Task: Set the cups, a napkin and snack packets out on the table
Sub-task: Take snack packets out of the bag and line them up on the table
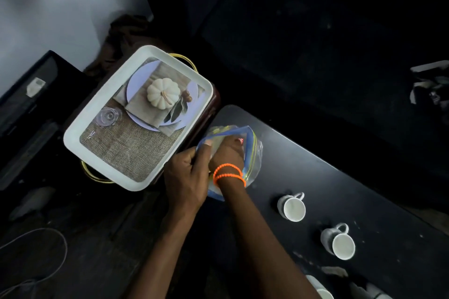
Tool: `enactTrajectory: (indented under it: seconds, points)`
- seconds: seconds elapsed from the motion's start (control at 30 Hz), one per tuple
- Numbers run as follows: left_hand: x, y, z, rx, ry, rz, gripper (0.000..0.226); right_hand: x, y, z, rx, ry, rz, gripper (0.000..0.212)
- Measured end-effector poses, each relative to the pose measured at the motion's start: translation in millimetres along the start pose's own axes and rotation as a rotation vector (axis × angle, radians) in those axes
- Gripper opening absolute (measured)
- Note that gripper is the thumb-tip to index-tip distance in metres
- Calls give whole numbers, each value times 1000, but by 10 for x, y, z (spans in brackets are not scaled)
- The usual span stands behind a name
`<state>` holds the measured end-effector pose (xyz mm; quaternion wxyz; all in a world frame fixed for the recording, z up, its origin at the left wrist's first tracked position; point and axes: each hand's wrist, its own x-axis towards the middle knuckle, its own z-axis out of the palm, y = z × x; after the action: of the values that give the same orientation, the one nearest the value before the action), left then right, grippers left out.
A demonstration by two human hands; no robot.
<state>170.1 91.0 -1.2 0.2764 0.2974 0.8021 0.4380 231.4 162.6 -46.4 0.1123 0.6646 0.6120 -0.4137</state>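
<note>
A clear zip bag [254,153] with a blue and yellow seal lies open at the near-left end of the black table [306,160]. My left hand [185,177] pinches the bag's open rim. My right hand [227,154], with orange bracelets at the wrist, is pushed inside the bag; what its fingers hold is hidden. Pale contents show dimly through the plastic. Two white cups [291,207] [339,243] stand upright on the table to the right. A third cup [320,292] is cut off by the bottom edge.
A white tray [80,133] printed with a pumpkin picture rests on a dark stand with gold handles, left of the table. A pale scrap [336,271] lies near the table's front. Dark furniture fills the back, and a grey cable [48,272] loops on the floor.
</note>
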Motion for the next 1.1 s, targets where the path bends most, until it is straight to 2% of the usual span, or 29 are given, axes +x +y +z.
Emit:
enactTrajectory:
  seconds: [0.07,0.13,0.27,0.4,0.47,0.53,0.6,0.67,0.73,0.83,0.93,1.03,1.07,1.1]
  points:
    - [-26,-40,-18,-10,-10,-20,49,51,68,106,-81,-132,17,21]
    - [-30,-68,-46,-11,22,-25,51,32,65,87,-70,-187,19,22]
    - [45,-71,-124,8,115,-36,59,-328,-114,-252,245,202,-189,49]
    - [140,-77,-195,-7,144,-45,59,-1060,26,-557,306,313,-471,58]
    - [189,-106,-241,3,143,-43,58,-1308,133,-749,538,359,-578,57]
    - [219,-165,-280,-10,134,-60,54,-1351,297,-923,878,399,-611,52]
    - [232,-228,-301,-61,122,-101,56,-1245,475,-1041,1188,400,-470,50]
    - [221,-274,-322,-84,99,-99,57,-994,653,-1042,1436,340,-209,44]
    - [201,-293,-349,-101,80,-73,54,-674,830,-965,1526,281,43,40]
    - [171,-300,-385,-121,64,-68,52,-229,1070,-782,1502,183,267,39]
    - [145,-276,-377,-149,6,-43,56,41,1160,-608,1418,157,337,46]
    - [98,-242,-337,-219,-83,-28,54,68,1093,-581,953,296,407,70]
    - [86,-226,-320,-226,-109,-27,54,6,1041,-622,849,375,376,73]
    - [73,-211,-306,-213,-124,-26,54,-86,977,-679,860,445,302,67]
